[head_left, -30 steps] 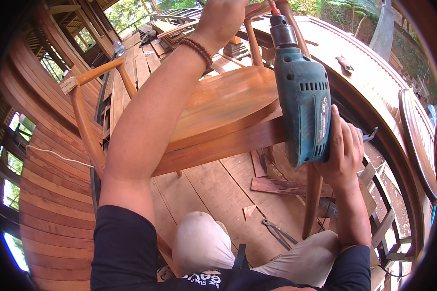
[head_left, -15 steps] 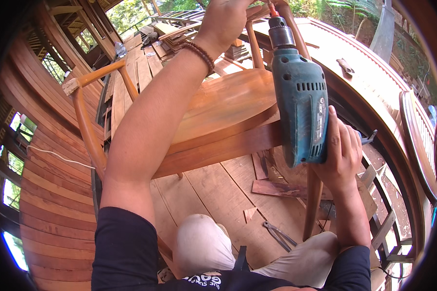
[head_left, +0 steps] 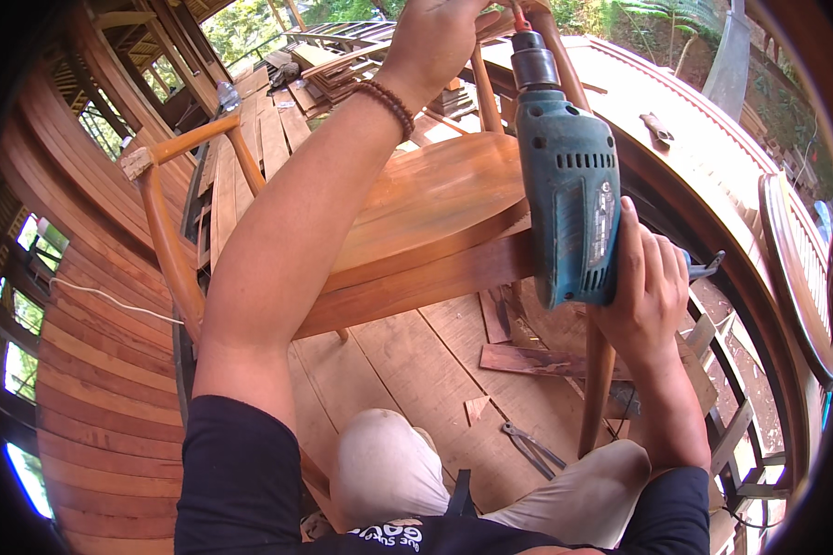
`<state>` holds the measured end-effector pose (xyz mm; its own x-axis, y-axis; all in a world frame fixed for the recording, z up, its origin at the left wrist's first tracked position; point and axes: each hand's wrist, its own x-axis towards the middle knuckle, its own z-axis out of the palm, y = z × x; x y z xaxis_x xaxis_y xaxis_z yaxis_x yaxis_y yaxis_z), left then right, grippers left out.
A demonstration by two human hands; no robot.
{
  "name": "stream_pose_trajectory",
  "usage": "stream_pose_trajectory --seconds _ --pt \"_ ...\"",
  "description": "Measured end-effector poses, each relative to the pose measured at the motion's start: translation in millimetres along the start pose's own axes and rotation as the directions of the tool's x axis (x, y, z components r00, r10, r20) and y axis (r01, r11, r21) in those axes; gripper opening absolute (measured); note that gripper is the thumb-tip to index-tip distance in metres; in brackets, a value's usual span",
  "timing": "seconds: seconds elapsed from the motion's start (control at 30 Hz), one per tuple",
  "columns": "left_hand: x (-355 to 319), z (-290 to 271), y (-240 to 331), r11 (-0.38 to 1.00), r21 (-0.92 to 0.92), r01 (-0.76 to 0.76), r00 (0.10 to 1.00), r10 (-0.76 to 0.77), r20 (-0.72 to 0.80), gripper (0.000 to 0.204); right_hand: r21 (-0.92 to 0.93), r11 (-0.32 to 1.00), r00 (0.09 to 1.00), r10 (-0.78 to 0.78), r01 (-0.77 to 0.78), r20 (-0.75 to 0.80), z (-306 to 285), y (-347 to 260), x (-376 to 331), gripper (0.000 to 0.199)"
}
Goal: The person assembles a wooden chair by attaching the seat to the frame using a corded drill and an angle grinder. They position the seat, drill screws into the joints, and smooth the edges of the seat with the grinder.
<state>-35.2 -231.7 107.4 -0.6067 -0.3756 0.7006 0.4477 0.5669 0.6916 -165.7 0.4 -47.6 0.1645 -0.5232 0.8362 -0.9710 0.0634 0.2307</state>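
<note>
A teal power drill (head_left: pixel 572 185) with a dark chuck is gripped at its rear by my right hand (head_left: pixel 651 287), its handle mostly hidden. From the chuck, the red bit end (head_left: pixel 519 17) points up toward a wooden chair (head_left: pixel 426 208) with a rounded seat. My left hand (head_left: pixel 442 37) reaches to the top edge beside the bit and the chair's upper wood. Its thumb extends toward the bit; the other fingers are cut off by the picture's edge, so I cannot see what they hold. A beaded bracelet circles my left wrist.
Pincers (head_left: pixel 532 450) lie on the plank floor (head_left: pixel 389 361) by my knees, near wood offcuts (head_left: pixel 537 360). An armrest frame (head_left: pixel 167 213) rises on the left. Stacked boards (head_left: pixel 338 79) lie beyond the chair. A dark curved rail runs along the right; a white cord (head_left: pixel 111 298) hangs left.
The drill has shifted slightly left and up, with my right hand around it. My left hand has moved slightly right.
</note>
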Motion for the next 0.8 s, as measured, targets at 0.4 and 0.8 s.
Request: stream_pose_trajectory --seconds 0.4,0.8 --pt "13.0 -11.4 -22.0 0.992 -0.115 -0.041 0.998 0.046 0.045 0.033 -0.017 1.0 1.0 0.009 -0.009 0.008 -3.3 -3.2 6.1 0.073" --pt "9.3 -6.9 -13.7 0.999 -0.036 -0.041 0.999 0.042 0.024 0.033 -0.013 0.993 0.988 0.115 -0.114 0.105 -11.2 -5.9 13.7 0.067"
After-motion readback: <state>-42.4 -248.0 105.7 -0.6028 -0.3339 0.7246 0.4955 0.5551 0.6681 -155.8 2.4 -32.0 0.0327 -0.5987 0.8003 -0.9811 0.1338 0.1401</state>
